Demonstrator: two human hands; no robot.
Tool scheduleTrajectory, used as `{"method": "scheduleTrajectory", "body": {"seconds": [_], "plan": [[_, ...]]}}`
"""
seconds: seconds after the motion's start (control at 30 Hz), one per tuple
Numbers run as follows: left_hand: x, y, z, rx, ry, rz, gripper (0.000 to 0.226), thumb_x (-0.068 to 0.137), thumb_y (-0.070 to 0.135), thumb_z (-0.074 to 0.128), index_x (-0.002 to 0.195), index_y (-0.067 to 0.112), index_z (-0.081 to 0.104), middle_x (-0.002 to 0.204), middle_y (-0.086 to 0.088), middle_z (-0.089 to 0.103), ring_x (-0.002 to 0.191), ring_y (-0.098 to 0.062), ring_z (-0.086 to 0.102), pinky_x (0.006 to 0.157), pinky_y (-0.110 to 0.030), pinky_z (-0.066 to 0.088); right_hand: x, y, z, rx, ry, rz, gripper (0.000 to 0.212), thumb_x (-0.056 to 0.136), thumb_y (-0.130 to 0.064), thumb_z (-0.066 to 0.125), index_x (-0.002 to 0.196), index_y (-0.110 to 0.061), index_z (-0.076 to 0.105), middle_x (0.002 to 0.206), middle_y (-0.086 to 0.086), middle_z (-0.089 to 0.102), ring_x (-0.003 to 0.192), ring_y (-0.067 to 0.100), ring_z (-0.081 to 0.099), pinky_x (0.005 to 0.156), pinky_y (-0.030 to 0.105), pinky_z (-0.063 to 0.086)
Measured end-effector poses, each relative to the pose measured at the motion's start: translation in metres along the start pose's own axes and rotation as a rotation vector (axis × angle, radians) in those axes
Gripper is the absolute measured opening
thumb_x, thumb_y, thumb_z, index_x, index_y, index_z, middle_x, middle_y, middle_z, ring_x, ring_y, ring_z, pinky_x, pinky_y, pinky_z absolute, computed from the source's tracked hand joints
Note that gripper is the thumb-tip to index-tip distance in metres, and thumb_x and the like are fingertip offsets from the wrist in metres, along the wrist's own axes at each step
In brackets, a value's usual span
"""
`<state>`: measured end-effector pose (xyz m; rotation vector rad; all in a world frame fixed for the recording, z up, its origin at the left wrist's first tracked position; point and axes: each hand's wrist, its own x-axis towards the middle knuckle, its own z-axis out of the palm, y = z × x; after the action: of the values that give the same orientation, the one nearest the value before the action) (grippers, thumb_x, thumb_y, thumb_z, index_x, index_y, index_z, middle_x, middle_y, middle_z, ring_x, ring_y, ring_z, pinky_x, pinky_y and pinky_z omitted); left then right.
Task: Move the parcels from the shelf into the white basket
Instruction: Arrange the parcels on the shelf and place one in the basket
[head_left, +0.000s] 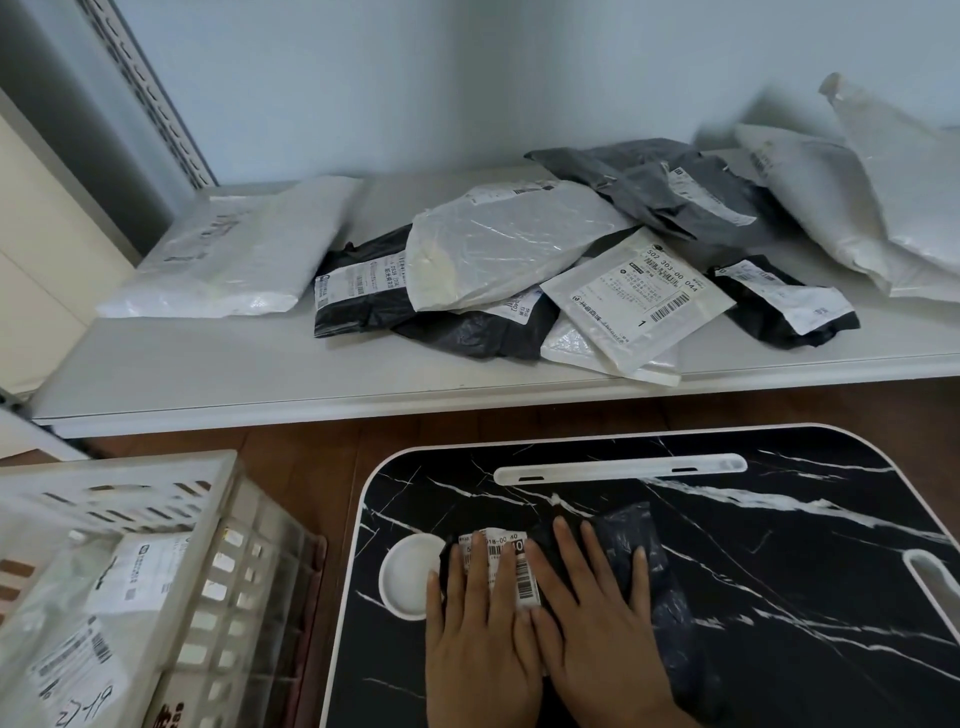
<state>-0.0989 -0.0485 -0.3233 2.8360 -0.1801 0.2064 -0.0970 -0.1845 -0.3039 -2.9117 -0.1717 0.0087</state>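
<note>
- Left hand (480, 631) flat, fingers straight, pressing on the white shipping label (506, 569) of a black parcel (631, 551).
- Right hand (597, 618) likewise flat, fingers spread and straight, pressing the same parcel just beside the left hand.
- Black parcel lying on a black marble-patterned lap desk (779, 571), touching its round white cup recess (408, 582).
- Heap of black, grey and white parcels on the white shelf (208, 374) above; one large white parcel (234, 254) apart at its left end.
- White basket (228, 519) at lower left, beside the desk, already holding labelled white parcels (130, 577).
</note>
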Motion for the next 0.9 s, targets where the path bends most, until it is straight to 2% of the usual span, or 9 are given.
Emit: {"method": "scheduleTrajectory", "body": {"seconds": [0.2,0.37,0.43,0.57,0.7,0.77,0.83,0.87,0.9], "plan": [[0.001,-0.001,0.003,-0.018,0.007,0.002,0.058,0.1,0.042,0.015,0.134,0.016,0.055,0.144,-0.01,0.048,0.136,-0.028,0.036,0.111,-0.046,0.023,0.001,0.001,-0.001,0.028,-0.027,0.005,0.053,0.099,-0.052,0.01,0.136,-0.035,0.045,0.142,0.001,0.05,0.137,0.025,0.034,0.103,0.064,0.019],[0.001,0.001,0.001,-0.04,-0.008,-0.004,0.055,0.1,0.041,0.014,0.137,0.02,0.048,0.143,-0.009,0.048,0.136,-0.026,0.036,0.112,-0.045,0.021,0.001,-0.001,-0.006,0.039,-0.09,0.019,0.05,0.099,-0.05,0.015,0.135,-0.035,0.046,0.139,0.001,0.052,0.136,0.023,0.034,0.104,0.063,0.017],[0.001,0.0,0.0,-0.038,-0.008,0.002,0.052,0.099,0.04,0.017,0.136,0.02,0.047,0.143,-0.008,0.048,0.136,-0.026,0.035,0.113,-0.044,0.02,0.001,-0.001,-0.009,0.044,-0.113,0.003,0.053,0.099,-0.053,0.01,0.14,-0.038,0.04,0.145,0.0,0.046,0.138,0.022,0.031,0.104,0.059,0.016],[-0.002,-0.002,-0.005,0.011,-0.003,-0.001,0.052,0.091,0.038,0.035,0.138,0.022,0.049,0.144,-0.005,0.047,0.137,-0.022,0.033,0.112,-0.045,0.018,-0.009,0.022,-0.013,-0.018,-0.093,-0.093,0.065,0.095,-0.066,0.02,0.152,-0.035,0.016,0.159,-0.003,0.021,0.144,0.018,0.016,0.106,0.05,0.009],[-0.002,0.0,-0.011,0.058,-0.053,-0.015,0.053,0.091,0.043,0.033,0.14,0.025,0.04,0.143,-0.005,0.049,0.136,-0.023,0.031,0.111,-0.047,0.014,-0.025,0.04,-0.018,-0.127,-0.204,-0.06,0.075,0.091,-0.072,0.021,0.145,-0.022,0.036,0.149,0.0,0.042,0.141,0.019,0.026,0.106,0.053,0.017],[-0.001,0.0,-0.012,0.103,-0.053,-0.008,0.05,0.095,0.045,0.027,0.14,0.025,0.039,0.142,-0.005,0.05,0.136,-0.027,0.031,0.111,-0.047,0.012,-0.026,0.04,-0.017,-0.137,-0.26,-0.02,0.077,0.09,-0.073,0.02,0.139,-0.018,0.041,0.144,-0.002,0.048,0.142,0.019,0.025,0.108,0.051,0.014],[0.001,0.001,-0.023,0.089,-0.073,-0.054,0.055,0.095,0.052,0.024,0.139,0.024,0.044,0.144,-0.007,0.047,0.135,-0.031,0.032,0.112,-0.047,0.015,-0.022,0.039,-0.025,-0.109,-0.294,0.001,0.08,0.088,-0.077,0.018,0.136,-0.02,0.045,0.141,-0.005,0.051,0.143,0.012,0.016,0.109,0.047,0.009],[0.003,0.001,-0.032,0.041,-0.059,-0.12,0.06,0.093,0.056,0.03,0.14,0.022,0.044,0.147,-0.007,0.043,0.135,-0.031,0.032,0.111,-0.047,0.02,-0.019,0.037,-0.035,-0.109,-0.324,0.014,0.087,0.084,-0.081,0.012,0.139,-0.022,0.044,0.146,-0.007,0.045,0.144,0.009,0.007,0.11,0.046,0.006],[0.005,0.004,-0.044,-0.031,-0.06,-0.236,0.066,0.09,0.057,0.038,0.144,0.019,0.039,0.151,-0.007,0.035,0.136,-0.03,0.031,0.11,-0.045,0.027,-0.014,0.034,-0.046,-0.109,-0.381,0.006,0.099,0.077,-0.086,0.003,0.147,-0.024,0.035,0.154,-0.01,0.028,0.144,0.005,-0.006,0.112,0.045,0.002]]}}
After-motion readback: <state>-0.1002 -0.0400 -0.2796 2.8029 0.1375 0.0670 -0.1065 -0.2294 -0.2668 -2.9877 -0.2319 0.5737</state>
